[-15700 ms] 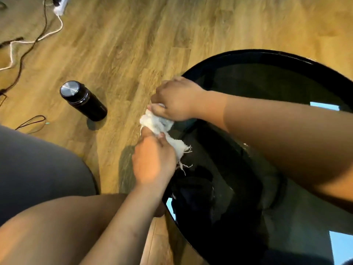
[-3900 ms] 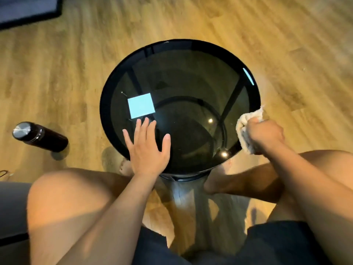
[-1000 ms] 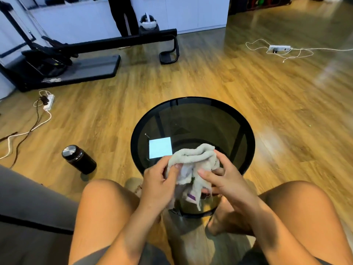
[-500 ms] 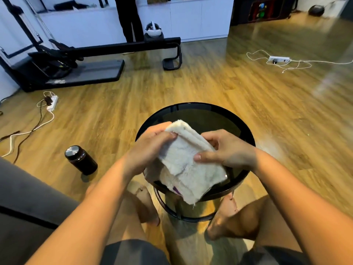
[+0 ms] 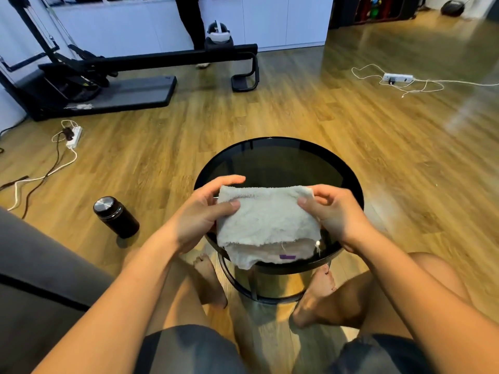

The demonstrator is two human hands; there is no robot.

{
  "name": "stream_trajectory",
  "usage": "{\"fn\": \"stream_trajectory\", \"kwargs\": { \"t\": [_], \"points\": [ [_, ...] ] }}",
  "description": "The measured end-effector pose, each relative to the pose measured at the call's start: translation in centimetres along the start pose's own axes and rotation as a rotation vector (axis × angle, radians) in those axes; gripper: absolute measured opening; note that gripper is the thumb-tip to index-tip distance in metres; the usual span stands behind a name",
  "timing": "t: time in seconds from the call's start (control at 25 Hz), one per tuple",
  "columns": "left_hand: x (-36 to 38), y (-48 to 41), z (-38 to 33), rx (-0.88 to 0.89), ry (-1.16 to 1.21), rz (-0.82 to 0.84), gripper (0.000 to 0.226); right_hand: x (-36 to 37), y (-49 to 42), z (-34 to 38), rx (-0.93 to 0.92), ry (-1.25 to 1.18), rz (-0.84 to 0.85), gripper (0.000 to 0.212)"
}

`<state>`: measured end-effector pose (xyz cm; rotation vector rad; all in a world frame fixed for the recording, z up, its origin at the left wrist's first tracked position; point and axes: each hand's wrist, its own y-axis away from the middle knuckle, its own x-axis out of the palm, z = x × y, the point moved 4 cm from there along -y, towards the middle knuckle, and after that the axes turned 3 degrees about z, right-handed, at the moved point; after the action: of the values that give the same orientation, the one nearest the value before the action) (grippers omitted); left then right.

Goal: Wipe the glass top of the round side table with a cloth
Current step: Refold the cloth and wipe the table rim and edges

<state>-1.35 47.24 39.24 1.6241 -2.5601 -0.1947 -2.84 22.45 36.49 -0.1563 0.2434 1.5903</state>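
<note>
While left hand and right hand pinch cloth | purple tag unreadable

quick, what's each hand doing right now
left hand: pinching the cloth at its left edge
right hand: pinching the cloth's right edge

Black flask with a steel lid standing on the wood floor, just off a grey sofa. White power strips with tangled cables far left and far right. Black exercise machine at the back, white headset near it.
</note>
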Motion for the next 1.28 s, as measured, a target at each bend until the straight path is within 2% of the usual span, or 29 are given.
{"fn": "stream_trajectory", "kwargs": {
  "t": [0.08,0.16,0.24,0.32,0.36,0.4,0.48,0.56,0.64,0.76,0.84,1.0,1.08,1.2,1.28],
  "points": [
    [0.1,0.0,0.1,0.034,-0.156,0.043,0.030,-0.4,-0.2,1.0,-0.132,0.209,-0.127,0.011],
    [0.2,0.1,0.7,0.004,-0.318,0.115,0.028,-0.9,-0.9,1.6,-0.181,0.184,-0.181,0.014],
    [0.1,0.0,1.1,-0.022,-0.579,0.132,0.042,-1.8,-1.7,2.3,-0.185,0.112,-0.221,0.023],
    [-0.7,-0.3,1.1,0.026,-0.890,0.065,0.056,-3.0,-2.1,2.9,-0.201,0.107,-0.257,0.017],
    [-1.0,-0.4,0.8,0.052,-0.943,0.035,0.056,-3.6,-2.2,3.1,-0.206,0.098,-0.265,0.012],
    [-1.4,-0.4,0.5,0.058,-0.913,0.028,0.053,-4.2,-2.3,3.1,-0.201,0.081,-0.272,0.011],
    [-2.1,-0.6,0.2,-0.006,-0.697,0.082,0.043,-5.4,-2.7,2.5,-0.172,0.068,-0.312,0.016],
    [-2.3,-0.6,0.4,-0.104,-0.539,0.132,0.021,-6.3,-3.2,1.6,-0.130,0.101,-0.392,0.017],
    [-2.1,-0.7,1.3,-0.195,-0.516,0.162,0.008,-6.5,-3.5,0.5,-0.082,0.163,-0.461,0.019],
    [-1.4,-0.9,2.4,-0.236,-0.607,0.169,0.009,-6.8,-3.4,-0.4,-0.047,0.189,-0.529,0.015],
    [-1.4,-0.8,2.8,-0.189,-0.587,0.105,0.022,-7.6,-3.5,-0.5,-0.025,0.158,-0.546,0.015],
    [-2.0,-0.2,3.1,-0.186,-0.150,-0.049,0.027,-8.9,-3.6,-2.0,0.044,0.282,-0.549,0.022],
    [-2.0,0.0,2.6,-0.209,-0.002,-0.122,0.028,-9.1,-3.1,-2.4,0.096,0.271,-0.568,0.021],
    [-1.1,-0.2,1.9,-0.190,-0.010,-0.293,0.026,-6.7,-1.1,-0.7,0.098,0.267,-0.625,0.015],
    [1.5,-0.6,1.9,-0.178,-0.063,-0.339,0.021,-1.7,1.0,1.6,-0.054,0.261,-0.545,0.019]
  ]
}}
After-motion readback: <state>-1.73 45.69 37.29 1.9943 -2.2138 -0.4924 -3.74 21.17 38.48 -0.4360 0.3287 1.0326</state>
